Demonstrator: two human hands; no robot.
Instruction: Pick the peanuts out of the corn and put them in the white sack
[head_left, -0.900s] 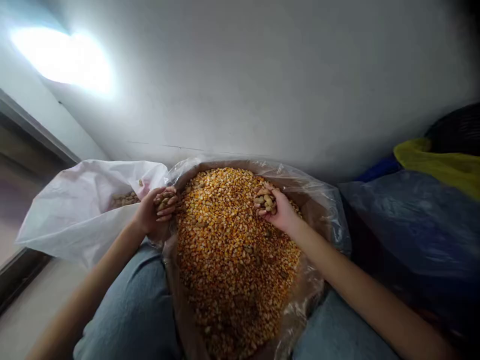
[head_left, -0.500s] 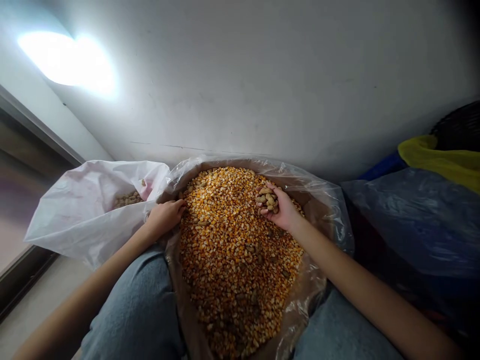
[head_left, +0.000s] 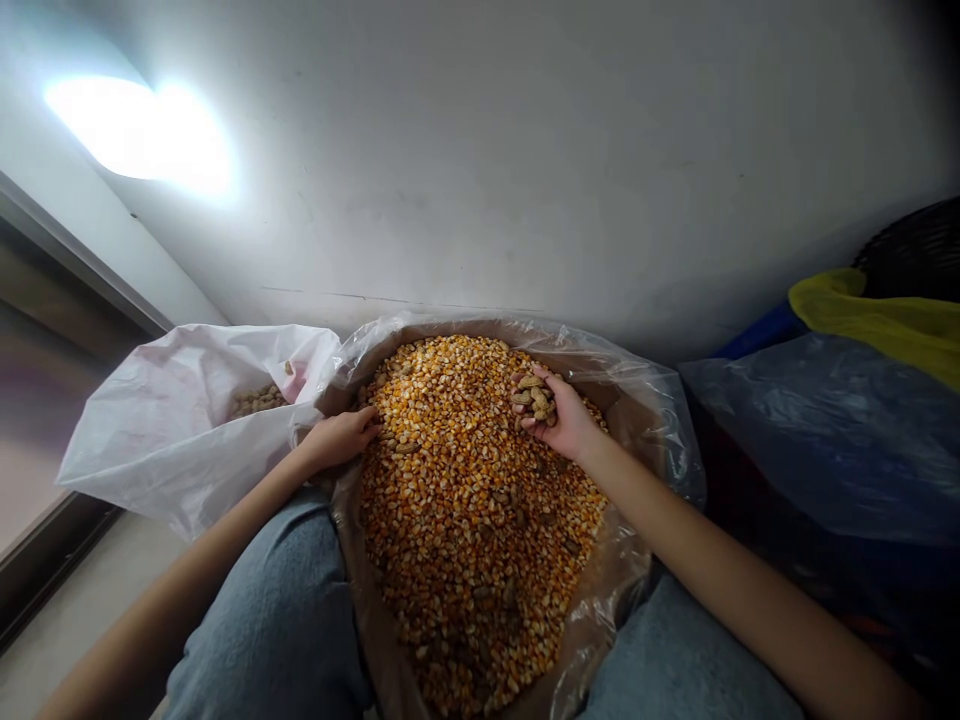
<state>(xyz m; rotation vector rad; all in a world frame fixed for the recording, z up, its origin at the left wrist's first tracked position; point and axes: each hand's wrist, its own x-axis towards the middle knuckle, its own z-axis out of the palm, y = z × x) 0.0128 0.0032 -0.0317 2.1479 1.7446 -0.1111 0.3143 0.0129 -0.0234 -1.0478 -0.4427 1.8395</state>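
Head view — forward and down, fairly near, right edge dim.

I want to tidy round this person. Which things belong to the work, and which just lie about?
In use:
corn, left hand at its edge
peanuts in the right hand
plastic-lined sack
white sack, probably

Lying about, apparently:
yellow cloth
plastic sheet
black basket
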